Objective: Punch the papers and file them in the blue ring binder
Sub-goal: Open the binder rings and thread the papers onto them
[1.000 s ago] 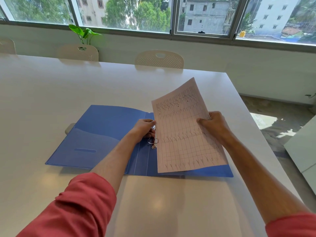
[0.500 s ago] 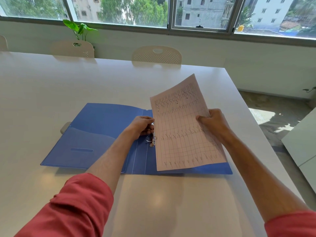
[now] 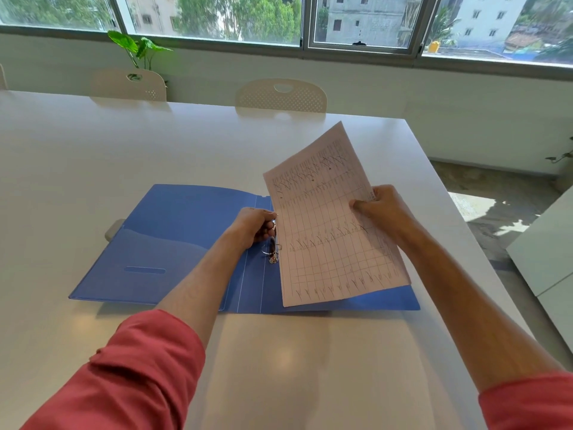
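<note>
My right hand [image 3: 383, 209] pinches the paper [image 3: 331, 231] at its 3 o'clock edge, thumb on top, so that side is lifted and the sheet tilts. My left hand [image 3: 254, 226] is curled at the paper's 9 o'clock edge, right at the metal rings [image 3: 273, 249]; its grip is narrow, but I cannot tell if it holds the paper or the rings. Both arms reach out from red sleeves [image 3: 133, 373]. The blue ring binder [image 3: 173, 240] lies open and flat in the middle of the white worktop [image 3: 124, 144], under the paper. Chairs [image 3: 280, 96] stand at 12 o'clock.
</note>
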{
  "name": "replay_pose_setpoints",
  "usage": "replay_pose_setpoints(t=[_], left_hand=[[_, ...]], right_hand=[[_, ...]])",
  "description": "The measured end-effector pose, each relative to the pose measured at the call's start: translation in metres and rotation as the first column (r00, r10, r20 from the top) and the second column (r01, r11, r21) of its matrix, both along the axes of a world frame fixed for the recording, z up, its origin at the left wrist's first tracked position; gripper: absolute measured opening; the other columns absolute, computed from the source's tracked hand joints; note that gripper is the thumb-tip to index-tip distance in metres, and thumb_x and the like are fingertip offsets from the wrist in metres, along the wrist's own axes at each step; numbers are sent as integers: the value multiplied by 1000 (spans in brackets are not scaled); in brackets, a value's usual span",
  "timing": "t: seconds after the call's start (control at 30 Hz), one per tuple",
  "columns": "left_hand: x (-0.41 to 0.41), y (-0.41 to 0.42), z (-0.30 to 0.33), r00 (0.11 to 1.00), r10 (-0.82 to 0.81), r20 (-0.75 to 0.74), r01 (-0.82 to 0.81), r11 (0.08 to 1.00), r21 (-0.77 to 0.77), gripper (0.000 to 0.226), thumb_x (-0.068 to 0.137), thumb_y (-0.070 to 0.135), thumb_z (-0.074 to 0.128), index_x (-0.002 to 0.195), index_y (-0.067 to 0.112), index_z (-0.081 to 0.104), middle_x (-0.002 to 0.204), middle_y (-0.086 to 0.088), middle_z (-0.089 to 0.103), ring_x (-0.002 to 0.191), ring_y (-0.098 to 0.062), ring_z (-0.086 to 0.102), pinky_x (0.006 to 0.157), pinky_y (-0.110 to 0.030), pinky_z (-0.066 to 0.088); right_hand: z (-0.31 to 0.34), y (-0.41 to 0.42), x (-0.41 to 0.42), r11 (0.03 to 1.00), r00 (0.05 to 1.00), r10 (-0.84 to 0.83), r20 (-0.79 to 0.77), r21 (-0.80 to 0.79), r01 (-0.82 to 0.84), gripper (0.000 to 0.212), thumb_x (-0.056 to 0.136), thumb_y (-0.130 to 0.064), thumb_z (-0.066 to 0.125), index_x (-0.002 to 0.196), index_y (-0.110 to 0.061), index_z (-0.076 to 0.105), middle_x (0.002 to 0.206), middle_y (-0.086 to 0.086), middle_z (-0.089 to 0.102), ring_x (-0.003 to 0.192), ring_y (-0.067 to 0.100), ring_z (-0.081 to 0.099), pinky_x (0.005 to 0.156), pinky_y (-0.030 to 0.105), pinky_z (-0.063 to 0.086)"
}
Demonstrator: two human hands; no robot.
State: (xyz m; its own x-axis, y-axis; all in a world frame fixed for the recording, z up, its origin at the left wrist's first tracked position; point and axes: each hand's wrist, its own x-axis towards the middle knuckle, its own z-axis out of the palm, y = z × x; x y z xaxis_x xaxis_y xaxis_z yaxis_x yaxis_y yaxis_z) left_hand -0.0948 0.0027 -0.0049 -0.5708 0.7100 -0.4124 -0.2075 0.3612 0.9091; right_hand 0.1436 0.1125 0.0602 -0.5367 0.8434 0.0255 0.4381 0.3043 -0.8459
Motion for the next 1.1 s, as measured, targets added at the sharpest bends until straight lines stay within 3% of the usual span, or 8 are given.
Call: replay_pose_setpoints(t=[0.13,0.3,0.47,0.63,0.83,0.97,1.1], left_hand=[[2,2,1,1000,2,-31,-3,999,-36,13,94,9,56,95,1,66,61,-5,55,45,-11,52,45,-22,47],[4,5,-3,996,-6,-93,2,999,-49,14,93,9,57,92,0,68,58,-5,54,45,-14,50,46,-24,46],[5,5,-8,988,-47,-146,45,999,-16,18,95,13,57,90,0,69,55,-2,53,40,-9,49,41,-19,45],[10,7,-12,958,-52,-281,39,998,-52,24,92,17,61,71,7,65,55,-2,54,39,-8,50,38,-17,41],[11,5,-17,930,-53,-364,44,999,-31,17,90,19,64,77,9,66,57,-2,59,46,-12,54,49,-23,46],[9,2,-16,937,-79,-341,72,997,-35,5,83,9,67,79,11,65,60,-3,62,45,-10,57,45,-20,45],[10,3,-17,925,-64,-374,50,998,-48,8,80,6,69,77,11,63,59,-3,63,41,-9,57,43,-21,46]], right_hand=[[2,3,-1,997,1000,8,29,-73,-6,18,93,-24,60,101,-9,67,90,8,74,75,25,74,73,44,61],[-4,8,2,995,1000,-12,25,-102,15,11,90,-21,62,95,-12,66,85,5,75,67,19,74,63,34,61],[-16,13,7,990,999,-33,17,-136,35,12,89,-21,63,96,-11,67,84,4,75,69,20,74,66,38,61],[-33,14,10,985,998,-66,16,-159,68,7,88,-18,63,91,-14,68,78,2,76,65,17,74,61,34,60],[-59,13,15,973,994,-101,31,-203,105,6,88,-19,63,92,-15,66,84,3,75,69,18,74,61,34,59],[-70,8,18,960,992,-129,-3,-253,124,10,88,-19,64,95,-12,67,87,5,75,75,22,74,70,40,61],[-74,5,21,956,979,-197,-56,-232,180,14,91,-26,61,87,-14,70,85,4,74,74,20,74,68,38,61]])
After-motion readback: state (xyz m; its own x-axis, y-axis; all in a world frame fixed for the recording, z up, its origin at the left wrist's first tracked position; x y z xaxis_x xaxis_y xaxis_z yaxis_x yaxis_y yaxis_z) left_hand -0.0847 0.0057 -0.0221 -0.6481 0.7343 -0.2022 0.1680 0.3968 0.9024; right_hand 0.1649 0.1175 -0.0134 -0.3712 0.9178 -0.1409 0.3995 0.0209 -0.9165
